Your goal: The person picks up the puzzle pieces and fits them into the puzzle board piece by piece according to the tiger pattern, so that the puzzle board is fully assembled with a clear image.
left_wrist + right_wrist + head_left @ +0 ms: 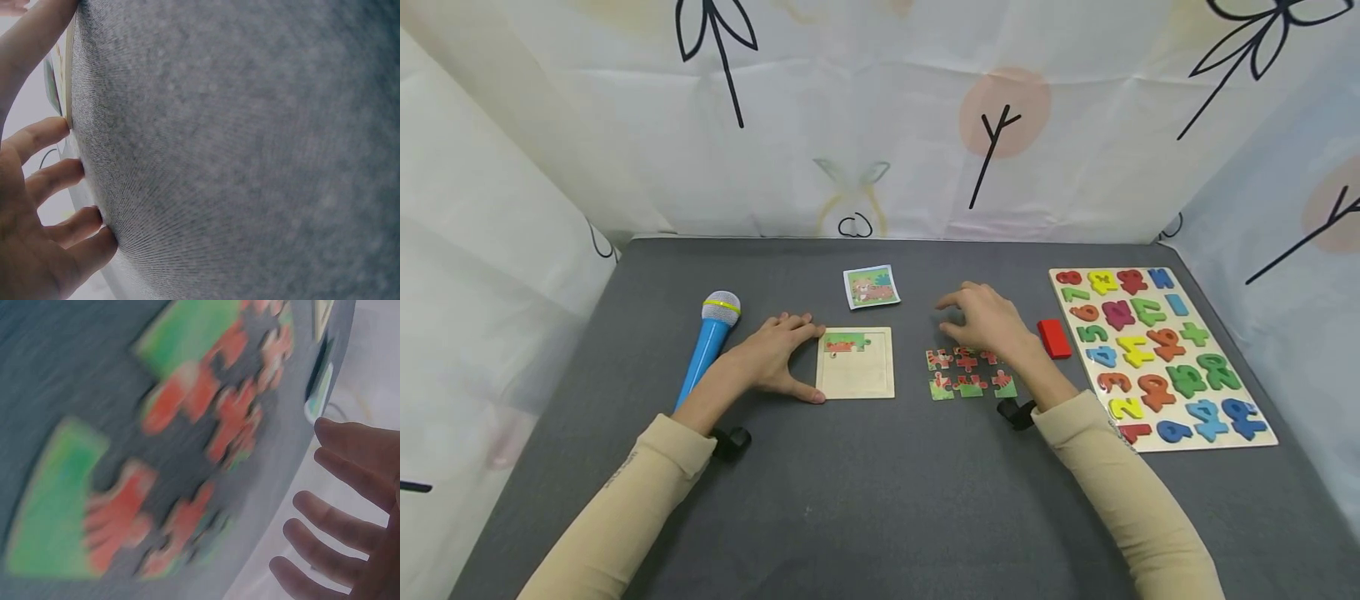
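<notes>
A square wooden puzzle board (865,375) lies at the middle of the dark table (880,500), with a few joined picture pieces (847,342) in its far left corner and the remainder bare. The left hand (778,354) is spread out, thumb and fingertips touching the board's left side. Right of the board, loose puzzle pieces (972,387) lie in two rows, a far and a near one. The right hand (988,321) is over the far row, fingers loosely bent and apart, holding nothing. Just beyond the board is a small picture card (871,287). A blue toy microphone (703,346) lies left of the left hand. To the right, a red block (1055,339) sits beside a board of coloured numbers and letters (1161,368). A white patterned cloth (887,100) rises at the table's far side.
</notes>
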Tool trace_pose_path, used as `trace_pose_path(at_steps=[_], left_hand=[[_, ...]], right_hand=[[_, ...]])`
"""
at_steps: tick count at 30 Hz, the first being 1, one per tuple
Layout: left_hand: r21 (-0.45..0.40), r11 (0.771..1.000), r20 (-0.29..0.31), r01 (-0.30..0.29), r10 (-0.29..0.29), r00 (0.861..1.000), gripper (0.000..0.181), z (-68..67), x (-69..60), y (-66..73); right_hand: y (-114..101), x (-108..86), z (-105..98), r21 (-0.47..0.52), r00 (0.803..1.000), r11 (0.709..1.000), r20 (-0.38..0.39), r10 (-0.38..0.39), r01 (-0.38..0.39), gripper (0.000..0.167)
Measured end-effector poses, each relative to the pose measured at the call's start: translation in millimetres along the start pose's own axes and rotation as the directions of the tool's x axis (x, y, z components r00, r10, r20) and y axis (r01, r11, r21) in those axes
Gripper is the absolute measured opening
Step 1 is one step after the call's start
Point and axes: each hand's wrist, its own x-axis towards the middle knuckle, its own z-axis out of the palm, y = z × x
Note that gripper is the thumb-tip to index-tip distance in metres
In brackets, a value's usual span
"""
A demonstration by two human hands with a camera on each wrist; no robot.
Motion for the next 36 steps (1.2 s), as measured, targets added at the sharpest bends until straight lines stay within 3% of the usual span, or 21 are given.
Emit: trace_pose_path(at_steps=[16,36], left_hand=[[-0.010,1.000,0.003,0.013,-0.013,1.000,0.106,-1.0,-2.6,-0.7],[-0.011,1.000,0.009,0.021,-0.021,1.000,0.108,0.5,-0.7,-0.5]], right_hand=[[48,-14.2,-4,-0.022,0.994,0.996,0.071,0.088,-0.087,0.041],[54,-17.4,5,0.013,0.997,0.998,0.046,0.062,-0.063,0.037]])
